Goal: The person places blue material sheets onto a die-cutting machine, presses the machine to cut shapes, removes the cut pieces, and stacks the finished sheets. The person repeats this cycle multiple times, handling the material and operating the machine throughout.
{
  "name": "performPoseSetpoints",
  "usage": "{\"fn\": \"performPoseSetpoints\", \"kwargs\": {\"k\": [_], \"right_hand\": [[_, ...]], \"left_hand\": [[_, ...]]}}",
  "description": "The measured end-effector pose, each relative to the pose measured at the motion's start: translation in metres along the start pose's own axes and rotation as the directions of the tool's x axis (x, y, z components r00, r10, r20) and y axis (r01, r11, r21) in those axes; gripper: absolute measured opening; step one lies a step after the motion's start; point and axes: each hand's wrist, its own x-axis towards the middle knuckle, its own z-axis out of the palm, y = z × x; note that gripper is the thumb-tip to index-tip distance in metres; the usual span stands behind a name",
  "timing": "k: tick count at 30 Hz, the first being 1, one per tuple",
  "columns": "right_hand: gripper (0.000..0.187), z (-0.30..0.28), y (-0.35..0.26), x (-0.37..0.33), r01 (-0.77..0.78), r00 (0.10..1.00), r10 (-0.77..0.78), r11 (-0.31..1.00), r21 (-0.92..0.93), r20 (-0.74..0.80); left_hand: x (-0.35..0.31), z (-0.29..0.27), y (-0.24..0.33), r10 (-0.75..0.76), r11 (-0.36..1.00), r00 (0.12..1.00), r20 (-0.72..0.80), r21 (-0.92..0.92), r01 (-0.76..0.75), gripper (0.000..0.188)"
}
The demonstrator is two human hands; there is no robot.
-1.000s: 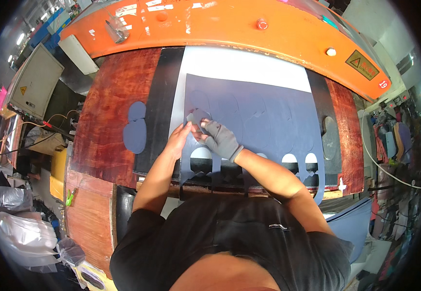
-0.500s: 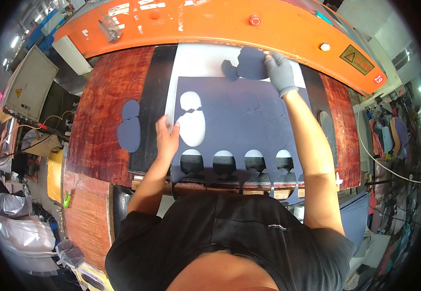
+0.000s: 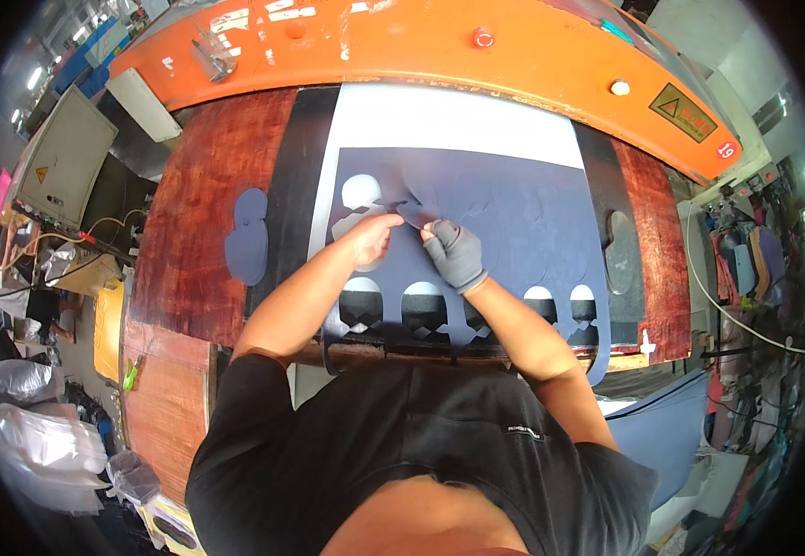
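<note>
Both hands meet on the blue sheet [image 3: 514, 222], near its left half; the bare left hand [image 3: 372, 238] and gloved right hand [image 3: 453, 252] pinch a cut piece [image 3: 414, 215]; several holes are already punched, much sheet uncut; a yellow triangle label [image 3: 682, 107] sits on the orange press [image 3: 421, 42] above the sheet.

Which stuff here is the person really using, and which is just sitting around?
In use:
left hand
gloved right hand
cut-out piece pinched between them
dark blue sheet
white board

Lying about:
stacked blue shapes
grey box
plastic bags
</note>
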Motion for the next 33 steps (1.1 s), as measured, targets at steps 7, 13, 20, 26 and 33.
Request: {"fn": "performPoseSetpoints", "kwargs": {"k": [7, 13, 20, 26, 33], "right_hand": [[0.038, -0.001, 0.001, -0.015, 0.264, 0.963, -0.254, 0.955, -0.133, 0.086], [0.016, -0.038, 0.013, 0.050, -0.232, 0.971, 0.229, 0.972, 0.042, 0.061], [0.044, -0.128, 0.020, 0.131, -0.546, 0.814, 0.578, 0.731, 0.410, 0.053], [0.052, -0.135, 0.000, 0.136, -0.461, 0.887, 0.435, 0.853, 0.245, 0.153], [0.036, -0.152, -0.011, 0.151, -0.319, 0.945, 0.305, 0.939, 0.130, 0.122]], "left_hand": [[0.000, 0.015, -0.006, 0.120, 0.985, 0.988, 0.098, -0.133, -0.106, 0.031], [0.004, 0.007, -0.007, 0.101, 0.983, 0.989, 0.111, -0.163, -0.082, 0.031], [-0.018, 0.024, -0.009, 0.705, 0.650, 0.657, -0.267, 0.614, -0.448, 0.057], [-0.011, 0.044, 0.042, 0.919, -0.209, 0.173, 0.354, 0.810, -0.548, 0.067], [0.044, 0.062, 0.098, 0.552, 0.396, 0.773, 0.314, 0.717, -0.573, 0.065]]}}
